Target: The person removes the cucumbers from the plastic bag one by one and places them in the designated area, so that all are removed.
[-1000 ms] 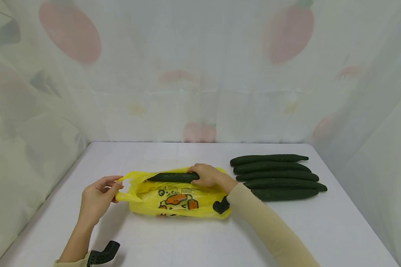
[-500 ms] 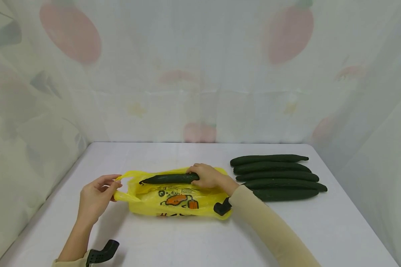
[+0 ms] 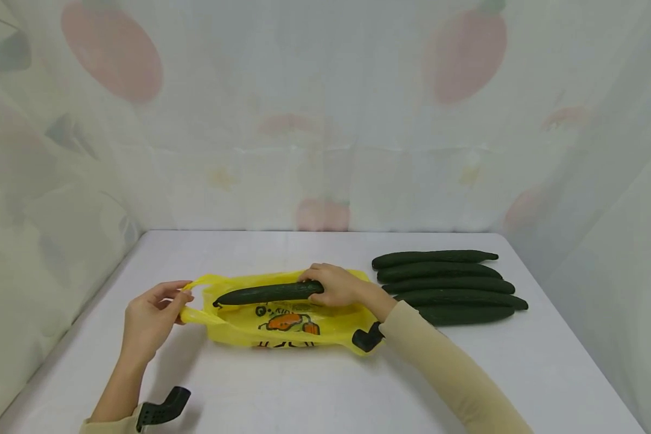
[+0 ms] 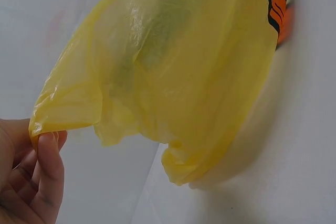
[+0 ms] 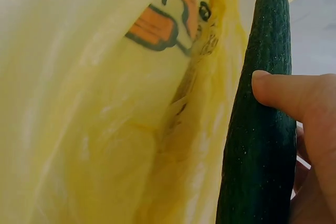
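A yellow plastic bag [image 3: 228, 333] with a printed cartoon lies on its side on the table, its handles toward the left. My left hand [image 3: 147, 319] pinches the bag's handle between thumb and fingers; in the left wrist view the thin film [image 4: 184, 77] hangs stretched from those fingertips. My right hand [image 3: 336, 286] grips a dark green cucumber [image 3: 266, 294] near its right end, at the bag's opening. The cucumber lies roughly level, its left tip slightly lower. The right wrist view shows the thumb [image 5: 278, 90] pressed along the cucumber, with the bag beside it.
Several more cucumbers [image 3: 445, 283] lie side by side in a row on the right of the white table [image 3: 282, 392]. The right sleeve [image 3: 439, 361] partly covers the nearest one. A printed curtain [image 3: 325, 120] stands behind the table's far edge.
My right hand has kept its grip while more of the cucumber's left end has come into view, its tip shifting left and down. The left hand has drawn the handle slightly left.
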### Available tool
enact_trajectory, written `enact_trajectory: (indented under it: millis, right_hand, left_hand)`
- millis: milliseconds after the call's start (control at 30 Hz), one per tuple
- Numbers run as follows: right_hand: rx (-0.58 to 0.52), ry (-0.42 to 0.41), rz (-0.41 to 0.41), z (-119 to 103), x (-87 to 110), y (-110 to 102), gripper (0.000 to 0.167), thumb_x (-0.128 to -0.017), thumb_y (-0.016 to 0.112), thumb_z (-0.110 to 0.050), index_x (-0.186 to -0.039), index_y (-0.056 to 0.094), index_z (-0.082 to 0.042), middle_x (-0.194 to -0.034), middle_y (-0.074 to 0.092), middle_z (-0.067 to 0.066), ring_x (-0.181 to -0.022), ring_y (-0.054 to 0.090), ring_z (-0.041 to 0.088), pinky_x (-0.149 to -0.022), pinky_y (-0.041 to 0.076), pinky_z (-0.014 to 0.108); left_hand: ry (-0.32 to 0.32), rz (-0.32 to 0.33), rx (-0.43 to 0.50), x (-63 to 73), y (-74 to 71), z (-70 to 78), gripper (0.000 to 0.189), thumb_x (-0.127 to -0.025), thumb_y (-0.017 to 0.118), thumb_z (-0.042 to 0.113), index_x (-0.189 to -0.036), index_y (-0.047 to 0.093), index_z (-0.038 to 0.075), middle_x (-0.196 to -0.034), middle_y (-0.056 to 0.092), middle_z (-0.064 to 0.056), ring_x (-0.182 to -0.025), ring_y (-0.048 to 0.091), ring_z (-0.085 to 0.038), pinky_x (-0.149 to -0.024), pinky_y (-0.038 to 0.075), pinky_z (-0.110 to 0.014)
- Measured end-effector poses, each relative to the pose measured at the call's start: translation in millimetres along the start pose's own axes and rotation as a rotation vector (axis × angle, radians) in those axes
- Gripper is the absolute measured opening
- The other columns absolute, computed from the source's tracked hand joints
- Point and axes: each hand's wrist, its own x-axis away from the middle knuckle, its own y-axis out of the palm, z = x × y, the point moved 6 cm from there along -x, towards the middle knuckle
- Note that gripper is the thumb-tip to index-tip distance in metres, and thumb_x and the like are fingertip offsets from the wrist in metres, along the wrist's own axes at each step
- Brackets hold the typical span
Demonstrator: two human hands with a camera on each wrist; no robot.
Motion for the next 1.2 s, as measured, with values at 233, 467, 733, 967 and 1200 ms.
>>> enact_trajectory:
  millis: [233,467,733,967,1200]
  right_hand:
    - [0.000,-0.043,0.027,-12,7.7,-14,0.042,-0.089,0.061,-0.024,-0.129,0.051,-0.016,-0.120,0.054,0.000,-0.109,0.052,0.014,-0.094,0.046,0.029]
    - [-0.016,-0.077,0.092,-20,13.7,-29,0.042,-0.088,0.062,-0.023,-0.128,0.052,-0.017,-0.119,0.055,0.000,-0.108,0.052,0.013,-0.094,0.046,0.028]
    - [0.032,-0.114,0.148,-32,22.6,-47,0.041,-0.088,0.062,-0.024,-0.127,0.053,-0.017,-0.117,0.056,-0.001,-0.105,0.053,0.012,-0.091,0.047,0.027]
    - [0.040,-0.166,0.212,-37,36.7,-65,0.040,-0.087,0.064,-0.020,-0.125,0.054,-0.015,-0.117,0.056,0.000,-0.106,0.053,0.014,-0.090,0.047,0.028]
    - [0.048,-0.167,0.261,-30,52.9,-75,0.040,-0.086,0.065,-0.020,-0.124,0.054,-0.016,-0.115,0.057,-0.002,-0.104,0.053,0.013,-0.089,0.048,0.028]
  left_hand:
    - [-0.014,-0.008,-0.002,-0.8,0.4,-0.7,0.026,-0.092,0.056,0.023,-0.113,0.064,0.010,-0.091,0.069,-0.013,-0.060,0.062,-0.008,-0.051,0.054,-0.021]
    - [-0.024,-0.011,-0.008,-2.0,0.5,-1.8,0.027,-0.092,0.056,0.024,-0.113,0.063,0.010,-0.092,0.069,-0.013,-0.060,0.062,-0.008,-0.052,0.054,-0.021]
    - [-0.015,-0.003,-0.003,-2.6,0.6,-2.9,0.026,-0.092,0.056,0.024,-0.113,0.063,0.010,-0.089,0.069,-0.009,-0.061,0.062,-0.007,-0.052,0.054,-0.020]
    - [-0.022,-0.002,0.001,-2.4,0.1,-4.8,0.027,-0.092,0.055,0.024,-0.114,0.063,0.010,-0.090,0.069,-0.010,-0.062,0.062,-0.006,-0.053,0.054,-0.020]
    - [-0.039,0.006,0.000,-2.9,-1.5,-7.3,0.028,-0.092,0.056,0.026,-0.114,0.063,0.010,-0.090,0.069,-0.008,-0.062,0.062,-0.006,-0.053,0.054,-0.020]
